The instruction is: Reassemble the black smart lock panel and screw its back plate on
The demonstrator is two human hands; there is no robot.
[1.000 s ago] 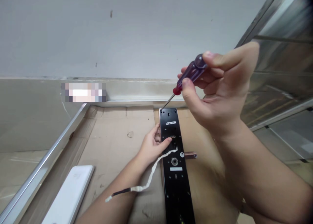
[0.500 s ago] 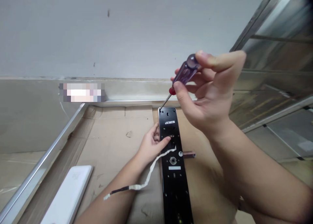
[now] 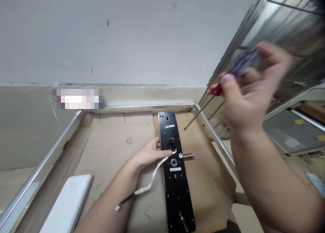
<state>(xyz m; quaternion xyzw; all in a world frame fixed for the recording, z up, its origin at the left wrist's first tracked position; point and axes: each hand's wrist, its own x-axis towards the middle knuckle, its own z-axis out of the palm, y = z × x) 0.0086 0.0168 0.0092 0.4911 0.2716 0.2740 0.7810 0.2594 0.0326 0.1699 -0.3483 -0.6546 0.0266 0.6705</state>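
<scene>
A long black panel (image 3: 179,189) with screw holes and labels lies lengthwise on the cardboard. My left hand (image 3: 152,153) grips its left edge, thumb on the face beside the start of a white-wrapped cable (image 3: 153,177). The cable crosses my left forearm and ends in a small white connector. A copper-coloured handle (image 3: 189,156) sticks out from the panel's right side. My right hand (image 3: 250,94), blurred by motion, holds a screwdriver (image 3: 241,65) with a purple clear handle and red collar. Its tip hangs right of the panel, apart from it.
A white slab (image 3: 67,204) lies at the lower left on the cardboard (image 3: 111,141). A metal rim (image 3: 40,165) frames the surface, with a pale wall (image 3: 127,36) behind. Metal framing and shelving (image 3: 294,134) stand at the right.
My right hand and the screwdriver have moved right, lifting the tip off the panel's top left corner. My left hand has shifted down the panel. The view has turned slightly right.
</scene>
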